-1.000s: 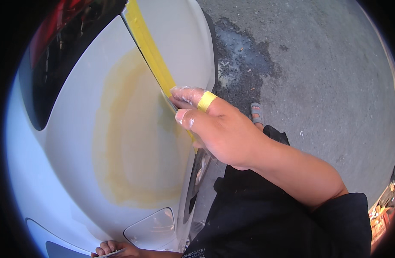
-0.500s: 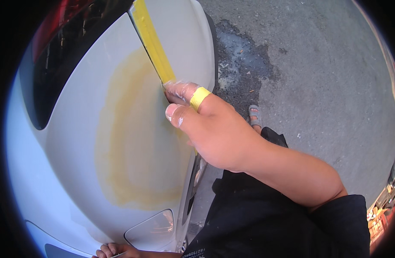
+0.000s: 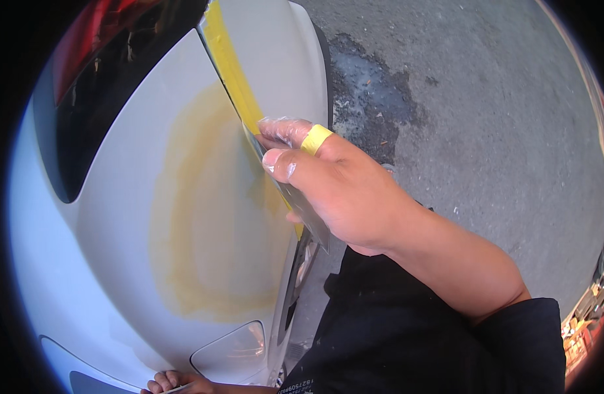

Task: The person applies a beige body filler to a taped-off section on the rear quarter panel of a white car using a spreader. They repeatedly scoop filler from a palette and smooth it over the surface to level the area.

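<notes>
A white car panel (image 3: pixel 118 217) carries a dull yellowish oval patch (image 3: pixel 180 262) and a yellow tape strip (image 3: pixel 226 59) along its gap. My right hand (image 3: pixel 338 190) grips a thin metal scraper (image 3: pixel 312 223) against the tape and panel edge; yellow tape wraps one finger, and whitish residue covers my fingertips. At the lower edge my left hand (image 3: pixel 174 384) rests by the panel, fingers curled on a thin flat piece (image 3: pixel 178 389) that is too hidden to identify fully.
A dark rear window (image 3: pixel 111 79) with red behind it is at upper left, and a fuel flap (image 3: pixel 229 351) low on the panel. Grey asphalt with a wet patch (image 3: pixel 364 85) lies right of the car. My dark clothing fills the lower middle; cluttered objects (image 3: pixel 584 328) sit at far right.
My right hand has shifted slightly upward and turned, showing more of the scraper below it. The view has moved a little. My left hand stays at the lower edge.
</notes>
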